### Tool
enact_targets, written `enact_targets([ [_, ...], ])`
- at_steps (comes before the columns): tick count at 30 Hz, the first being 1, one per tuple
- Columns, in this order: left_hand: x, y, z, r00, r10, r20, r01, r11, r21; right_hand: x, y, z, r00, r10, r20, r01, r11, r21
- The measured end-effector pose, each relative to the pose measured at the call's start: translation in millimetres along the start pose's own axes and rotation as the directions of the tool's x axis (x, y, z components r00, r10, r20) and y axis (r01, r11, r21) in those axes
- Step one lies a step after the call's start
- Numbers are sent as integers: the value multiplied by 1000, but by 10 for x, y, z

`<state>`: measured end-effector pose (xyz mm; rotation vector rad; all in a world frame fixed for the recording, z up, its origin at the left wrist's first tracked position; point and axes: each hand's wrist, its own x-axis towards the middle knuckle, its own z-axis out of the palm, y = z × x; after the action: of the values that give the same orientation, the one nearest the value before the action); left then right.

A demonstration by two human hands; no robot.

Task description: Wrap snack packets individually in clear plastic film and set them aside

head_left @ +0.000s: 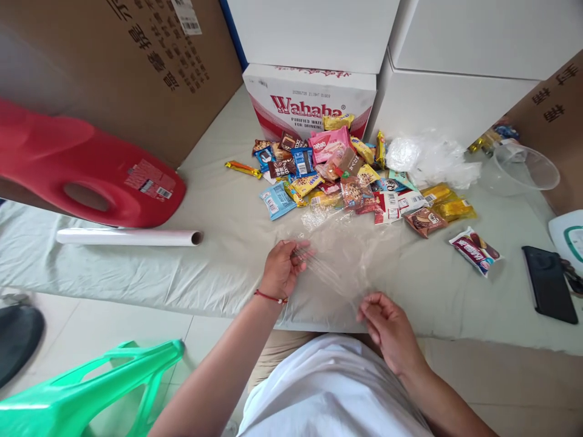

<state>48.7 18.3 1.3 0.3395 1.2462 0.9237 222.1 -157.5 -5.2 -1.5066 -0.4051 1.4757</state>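
1. Your left hand pinches the clear plastic bag between thumb and fingers at its left side; your right hand pinches its near right corner, thumb against forefinger. The bag stretches between your 2 hands, low over the cloth, on the near side of the heap of wrapped snacks.
2. You appear to be spreading or opening the film. Whether its mouth has parted cannot be told from here, so rub the edge between thumb and forefinger to check for 2 layers.
3. Pull gently and evenly; film this thin probably clings and could split if you tug from 1 corner.
4. The far end of the bag reaches the nearest packets and overlaps them in view. Lift it slightly before you draw it sideways, or it may drag snacks along.
5. Mind the front edge of the cloth: your right hand is just beside it, and anything slipping there could drop to your lap or the floor.
6. Your best room is to the left, on the bare cloth between your left hand and the white roll.
7. On the right, a loose snack packet and the phone lie farther out, so swing that elbow modestly.
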Motion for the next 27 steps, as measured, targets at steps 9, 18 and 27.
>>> enact_targets([
  [9, -5, -32, 63, 995, 90, -34, -88, 994, 57, -128, -224, -365, 974, -120, 194, 200, 861, -468],
  [18, -20, -141, 84, 981, 189, -48, -186, 980, 66, 237, -306, -98, 950, -309, -47, 274, 894, -355],
  [27, -43, -176, -3, 973, 229, -33, -223, 966, 133, 605, -381, 157, 865, -461, -197, 340, 828, -445],
])
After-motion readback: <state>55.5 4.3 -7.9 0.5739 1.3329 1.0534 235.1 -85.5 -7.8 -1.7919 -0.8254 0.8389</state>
